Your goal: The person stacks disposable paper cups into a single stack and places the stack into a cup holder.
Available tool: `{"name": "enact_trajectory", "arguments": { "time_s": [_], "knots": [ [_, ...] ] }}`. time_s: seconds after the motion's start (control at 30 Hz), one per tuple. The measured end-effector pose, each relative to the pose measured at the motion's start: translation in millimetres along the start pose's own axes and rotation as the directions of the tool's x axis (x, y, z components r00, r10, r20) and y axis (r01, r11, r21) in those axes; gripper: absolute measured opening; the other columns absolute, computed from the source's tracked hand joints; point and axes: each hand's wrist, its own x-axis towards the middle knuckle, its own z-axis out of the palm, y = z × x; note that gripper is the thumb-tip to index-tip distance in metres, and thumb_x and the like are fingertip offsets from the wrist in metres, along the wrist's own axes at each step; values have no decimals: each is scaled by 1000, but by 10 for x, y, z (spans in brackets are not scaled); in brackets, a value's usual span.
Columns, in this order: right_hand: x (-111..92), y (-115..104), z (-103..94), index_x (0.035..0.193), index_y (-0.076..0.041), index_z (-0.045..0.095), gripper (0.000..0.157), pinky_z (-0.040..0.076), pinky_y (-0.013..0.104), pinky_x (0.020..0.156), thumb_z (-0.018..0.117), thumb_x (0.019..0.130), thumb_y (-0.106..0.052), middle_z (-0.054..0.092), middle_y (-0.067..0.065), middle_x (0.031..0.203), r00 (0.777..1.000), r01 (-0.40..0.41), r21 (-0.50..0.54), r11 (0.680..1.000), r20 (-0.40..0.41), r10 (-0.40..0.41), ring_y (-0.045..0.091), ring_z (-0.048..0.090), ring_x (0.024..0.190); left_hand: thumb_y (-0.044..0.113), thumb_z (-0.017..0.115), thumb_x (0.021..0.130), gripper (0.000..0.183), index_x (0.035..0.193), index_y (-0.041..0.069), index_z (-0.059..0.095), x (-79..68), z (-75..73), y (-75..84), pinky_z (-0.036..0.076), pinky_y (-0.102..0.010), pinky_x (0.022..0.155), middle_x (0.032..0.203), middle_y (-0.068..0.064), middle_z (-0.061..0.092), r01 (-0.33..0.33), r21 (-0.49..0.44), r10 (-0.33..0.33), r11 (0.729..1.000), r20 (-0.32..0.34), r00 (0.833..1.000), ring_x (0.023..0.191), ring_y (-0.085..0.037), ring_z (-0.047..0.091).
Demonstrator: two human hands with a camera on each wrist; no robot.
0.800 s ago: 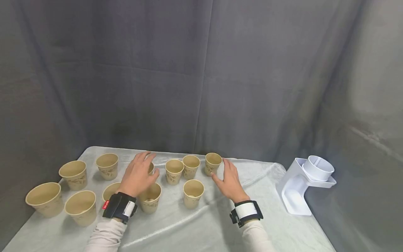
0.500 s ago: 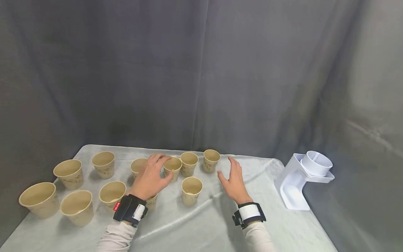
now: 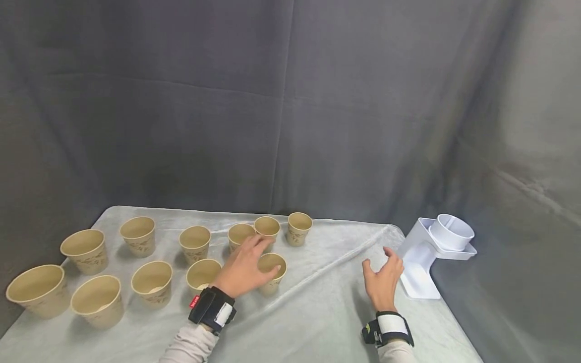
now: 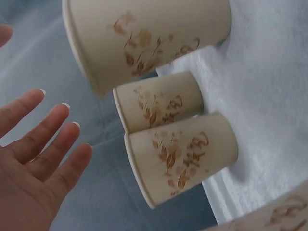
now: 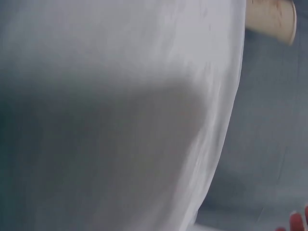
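Observation:
My left hand [image 3: 245, 267] hovers over the right part of a group of tan paper cups, holding none of them. Its thumb overlaps the front right cup [image 3: 274, 260] in the head view, and its fingertips overlap a back cup [image 3: 267, 225]. In the left wrist view its fingers [image 4: 50, 130] are spread beside the rims of cups with brown leaf prints, such as the lower cup [image 4: 187, 156]. My right hand [image 3: 385, 280], thumb and fingers apart, is above the cloth just left of a white plastic stand [image 3: 415, 257]. It holds nothing.
Several more upright cups spread leftward, up to a large cup [image 3: 59, 297] at the left edge. A lone small cup [image 3: 297, 234] stands at the back. The white stand carries a round white tube [image 3: 451, 233]. Pale cloth [image 3: 317, 312] covers the table; grey curtains [image 3: 204, 126] surround it.
My right hand has moved away from the back cup, rightward to near the white stand. My left hand has moved right over the cups. The view has shifted slightly right.

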Motion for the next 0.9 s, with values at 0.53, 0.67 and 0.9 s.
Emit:
{"name": "enact_trajectory", "arguments": {
  "time_s": [0.53,0.67,0.9],
  "knots": [
    [381,698,-488,140,4,10,106,21,60,98,77,64,-27,16,33,133,954,-301,-128,945,-48,297,50,20,119,50,70,68,76,131,15,47,-126,304,-39,42,-39,94,128,-3,47,47,-47,-39,998,156,987,115,-21,46],
    [509,819,-518,137,8,10,107,18,62,100,78,63,-30,16,36,132,955,-294,-138,946,-15,295,52,19,120,40,72,68,76,133,11,44,-136,351,-60,46,-37,89,126,-3,46,45,-70,-32,997,171,985,108,-19,49],
    [648,911,-480,134,14,11,107,18,61,102,77,65,-34,18,39,130,940,-329,-141,934,43,338,54,19,120,28,72,66,74,132,10,44,-128,398,-88,47,-33,87,125,-1,47,23,-79,-8,997,176,984,104,-15,50]
  ]
}}
